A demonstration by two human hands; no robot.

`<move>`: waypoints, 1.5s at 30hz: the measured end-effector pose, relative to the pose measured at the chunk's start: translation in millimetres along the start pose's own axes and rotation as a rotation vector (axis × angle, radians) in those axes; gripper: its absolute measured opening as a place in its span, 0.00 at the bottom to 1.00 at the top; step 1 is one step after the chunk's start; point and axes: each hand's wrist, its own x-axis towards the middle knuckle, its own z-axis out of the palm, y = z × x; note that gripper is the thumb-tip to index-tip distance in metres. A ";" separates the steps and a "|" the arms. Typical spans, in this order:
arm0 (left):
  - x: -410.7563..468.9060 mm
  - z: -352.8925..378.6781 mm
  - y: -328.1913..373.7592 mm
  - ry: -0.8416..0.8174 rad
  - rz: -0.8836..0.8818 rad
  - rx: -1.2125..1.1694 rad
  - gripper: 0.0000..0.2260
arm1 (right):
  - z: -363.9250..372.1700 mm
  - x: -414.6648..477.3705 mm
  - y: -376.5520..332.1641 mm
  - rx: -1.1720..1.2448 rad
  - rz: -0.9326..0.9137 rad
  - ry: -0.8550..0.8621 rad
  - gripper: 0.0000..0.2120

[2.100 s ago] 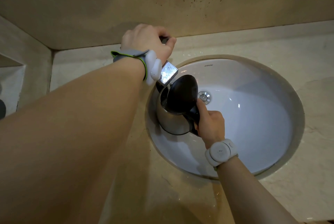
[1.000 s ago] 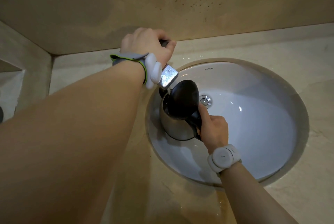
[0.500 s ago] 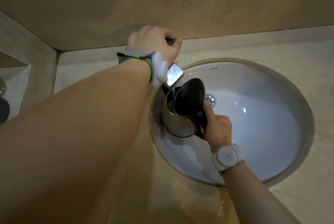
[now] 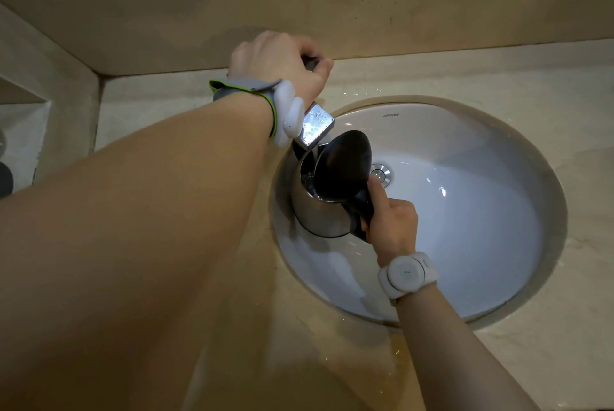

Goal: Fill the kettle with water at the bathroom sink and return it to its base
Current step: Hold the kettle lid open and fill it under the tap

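A steel kettle (image 4: 317, 214) with its black lid (image 4: 344, 165) flipped open sits low in the left side of the white sink (image 4: 481, 228). My right hand (image 4: 392, 221) grips its black handle, thumb stretched up along it. The chrome tap spout (image 4: 315, 125) ends just above the kettle's mouth, and a thin stream of water falls into it. My left hand (image 4: 279, 62) curls over the tap handle at the back of the counter; the handle is mostly hidden under my fingers.
Beige marble counter (image 4: 498, 75) surrounds the sink, with a beige wall right behind the tap. The chrome drain plug (image 4: 380, 173) lies just right of the kettle lid. A lower recess (image 4: 20, 145) with a dark object opens at the far left.
The view has shifted slightly. Both hands keep the same holds and the kettle stays under the spout.
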 end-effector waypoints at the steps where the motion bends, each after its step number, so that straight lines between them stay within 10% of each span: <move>1: 0.2 0.2 0.2 0.001 0.000 0.001 0.13 | 0.3 -0.3 0.1 -0.003 -0.008 0.003 0.35; 45: -3.2 -4.1 3.8 -0.005 0.003 0.028 0.15 | 0.9 -7.2 -13.4 -0.023 0.007 -0.018 0.37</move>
